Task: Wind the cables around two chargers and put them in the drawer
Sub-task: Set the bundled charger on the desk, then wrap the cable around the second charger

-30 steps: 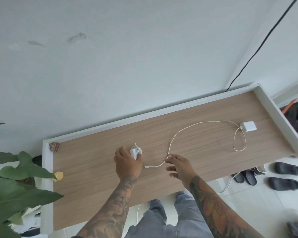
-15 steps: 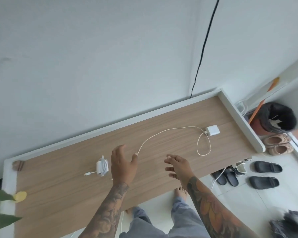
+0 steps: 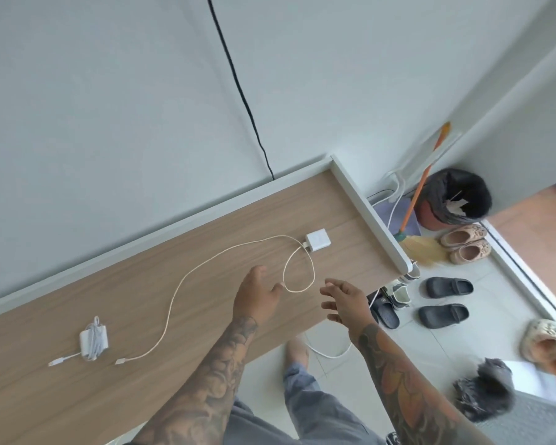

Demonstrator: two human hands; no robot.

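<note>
White chargers (image 3: 317,240), cream cable (image 3: 174,300), wood-grain desk (image 3: 142,284)

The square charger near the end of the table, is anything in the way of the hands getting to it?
Nothing visible blocks it. Between the left hand, the right hand and the unwound charger lies only bare table and the charger's own loose cable, looped flat there.

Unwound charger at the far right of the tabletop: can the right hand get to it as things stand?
Probably yes. The right hand is open and holds nothing, and bare tabletop lies between it and the charger. Only the loose cable loops nearby, to the left of that path.
</note>
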